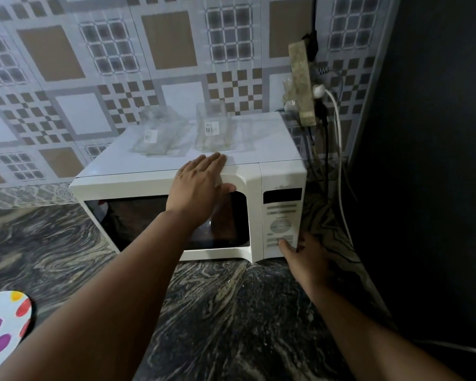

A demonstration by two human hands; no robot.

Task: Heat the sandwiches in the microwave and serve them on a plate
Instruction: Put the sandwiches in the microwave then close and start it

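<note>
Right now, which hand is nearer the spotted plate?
Left. The left hand rests on the microwave's top front edge; the right hand thumbs the control panel, farther from the spotted plate.

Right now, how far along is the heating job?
The microwave door looks closed. In hand: the left hand rests flat on its top edge while the right hand thumbs a lower button. The display is dark. The plate holds no sandwiches; serving remains.

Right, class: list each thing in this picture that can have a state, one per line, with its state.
microwave door: closed
microwave display: dark
left hand: flat on the door's top edge
right hand: thumb on a lower panel button
white plug: plugged in
spotted plate: no food visible
</note>
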